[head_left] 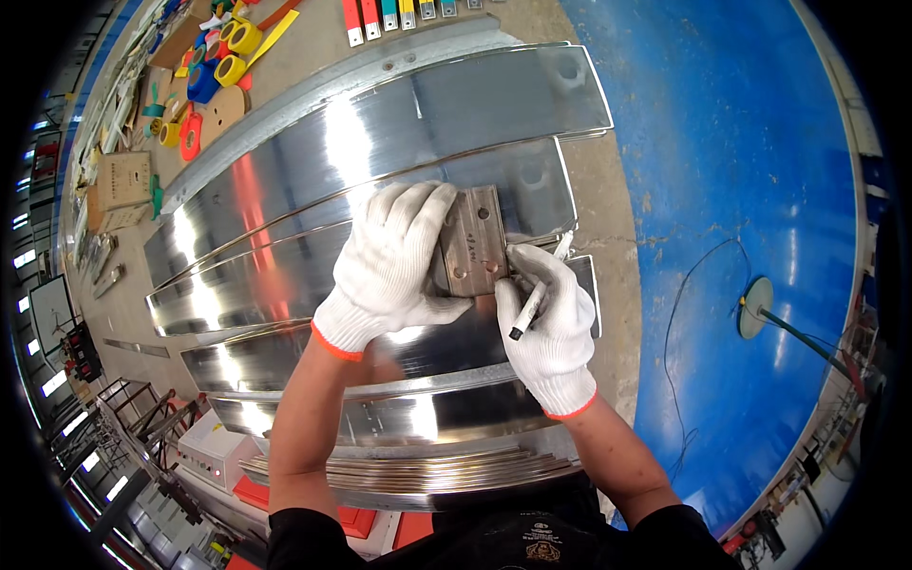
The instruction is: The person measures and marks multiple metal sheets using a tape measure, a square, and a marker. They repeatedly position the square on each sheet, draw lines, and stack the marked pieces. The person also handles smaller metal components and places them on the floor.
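A thick grey metal plate with drilled holes point(473, 242) lies over the shiny metal bars near the middle. My left hand point(385, 261), in a white knit glove with an orange cuff, grips its left side, the thumb along the near edge. In my right hand point(556, 332), gloved alike, is a white marker pen point(535, 302); its black end points down toward me. The right fingertips also touch the plate's right edge. Beneath sit several long, polished flat metal bars point(456, 109), side by side, their right ends showing holes or round marks.
Coloured tape rolls point(230, 68) and a cardboard box point(125, 179) lie at the far left. Red, green and yellow strips point(370, 17) show at the top. On the right, a blue floor point(722, 190) carries a round stand base point(755, 306) and a thin cable.
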A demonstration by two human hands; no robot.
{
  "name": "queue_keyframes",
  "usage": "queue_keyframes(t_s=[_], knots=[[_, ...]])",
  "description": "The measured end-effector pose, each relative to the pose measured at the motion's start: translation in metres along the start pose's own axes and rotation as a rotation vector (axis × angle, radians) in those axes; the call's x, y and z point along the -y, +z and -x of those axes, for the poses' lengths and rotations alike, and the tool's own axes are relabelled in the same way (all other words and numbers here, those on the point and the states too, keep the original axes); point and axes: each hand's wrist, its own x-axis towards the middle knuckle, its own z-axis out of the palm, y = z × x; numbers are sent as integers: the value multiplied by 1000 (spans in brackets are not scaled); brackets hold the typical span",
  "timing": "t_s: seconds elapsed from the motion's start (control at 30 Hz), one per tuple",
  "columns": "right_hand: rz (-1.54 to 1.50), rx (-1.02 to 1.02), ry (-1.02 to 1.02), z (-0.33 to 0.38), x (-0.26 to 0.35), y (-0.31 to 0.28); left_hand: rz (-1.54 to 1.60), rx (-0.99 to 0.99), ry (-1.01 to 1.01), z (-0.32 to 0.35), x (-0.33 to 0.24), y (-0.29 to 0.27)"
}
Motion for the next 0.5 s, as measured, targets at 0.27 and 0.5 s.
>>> queue_keyframes(t_s=[0.27,0.5], knots=[[3,11,-14,0,-3,0,-9,-44,38,-3,-1,-1],[1,107,-7,4,0,-9,-17,-61,48,-2,-1,1]])
